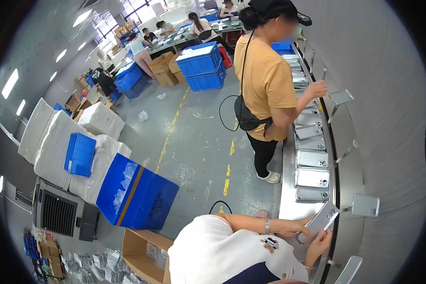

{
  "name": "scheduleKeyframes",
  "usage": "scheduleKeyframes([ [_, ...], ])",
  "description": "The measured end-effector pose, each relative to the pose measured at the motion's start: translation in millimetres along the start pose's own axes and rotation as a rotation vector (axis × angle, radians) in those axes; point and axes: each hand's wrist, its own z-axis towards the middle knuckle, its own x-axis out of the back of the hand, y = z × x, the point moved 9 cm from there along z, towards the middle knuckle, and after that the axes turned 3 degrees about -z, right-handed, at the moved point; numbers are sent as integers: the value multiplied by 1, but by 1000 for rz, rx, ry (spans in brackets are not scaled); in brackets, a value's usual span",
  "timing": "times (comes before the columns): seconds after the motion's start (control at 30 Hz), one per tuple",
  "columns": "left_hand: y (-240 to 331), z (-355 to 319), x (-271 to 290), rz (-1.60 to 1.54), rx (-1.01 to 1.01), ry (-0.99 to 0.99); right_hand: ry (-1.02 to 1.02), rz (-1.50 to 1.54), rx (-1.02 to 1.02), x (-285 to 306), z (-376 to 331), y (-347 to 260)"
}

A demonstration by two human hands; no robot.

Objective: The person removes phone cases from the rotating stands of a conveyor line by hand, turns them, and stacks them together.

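Note:
In front of me at the lower right, a flat silver phone casing (323, 219) with round camera holes at its upper end is tilted between my hands. My left hand (296, 227), with a metal watch at its wrist, grips the casing's left side. Along its lower right edge, the fingers of my right hand (320, 244) are closed on it. A small dark curved piece near my left fingertips is too small to name. Just beyond lies a row of similar silver casings (312, 177) on the metal bench (293, 208).
Right of the bench's dark rail, pegs carry casings (366, 205). A co-worker in an orange shirt (265, 85) stands farther along, one hand at a peg. Behind my left side are an open cardboard box (139, 255), a large blue bin (151, 201) and an air cooler (57, 210).

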Motion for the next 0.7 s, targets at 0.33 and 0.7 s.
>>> scheduleKeyframes([
  [0.33, 28, 12, 112, 20, 136, 473, -96, 261, -83, -34, 47, -20],
  [0.7, 18, 44, 114, -107, 237, 373, 458, 778, 0, 98, 143, 3],
])
